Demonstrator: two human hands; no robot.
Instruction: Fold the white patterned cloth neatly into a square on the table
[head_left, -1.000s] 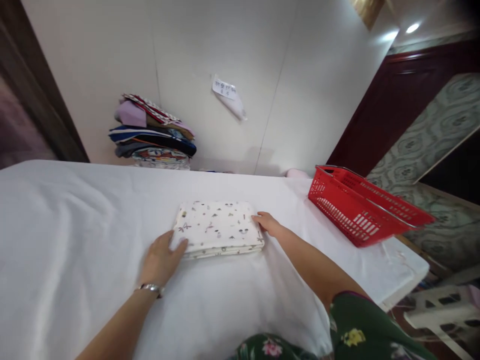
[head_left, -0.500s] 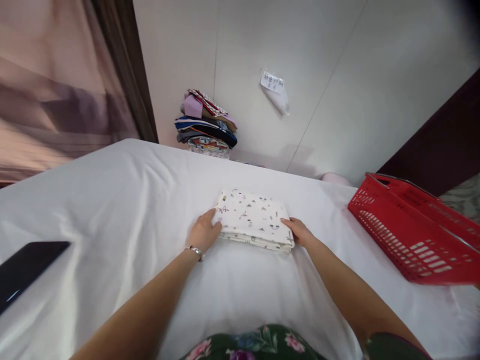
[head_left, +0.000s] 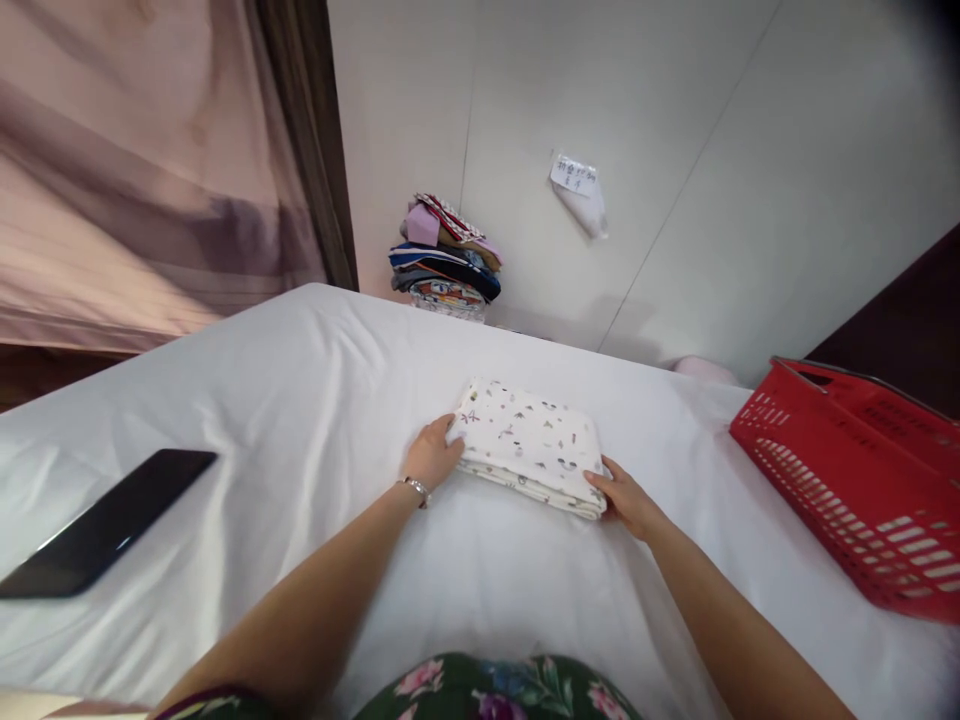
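Observation:
A folded white cloth (head_left: 529,440) with small printed motifs lies on the white-sheeted surface in front of me, its layers showing along the near edge. My left hand (head_left: 433,452), with a silver bracelet at the wrist, grips its left end, thumb on top and the other fingers along the side. At the near right corner my right hand (head_left: 624,497) pinches the cloth, its thumb on top and some fingers hidden behind the edge.
To the right stands a red plastic basket (head_left: 862,480). A black tablet-like slab (head_left: 109,525) lies at the left. Beyond the far edge rises a stack of folded clothes (head_left: 446,255) by the wall, where a paper note (head_left: 577,180) hangs. A pink curtain (head_left: 150,170) hangs at left.
The camera view has swung a little left, so everything appears farther right. The cloth's right end has turned slightly toward me, with both hands still on it.

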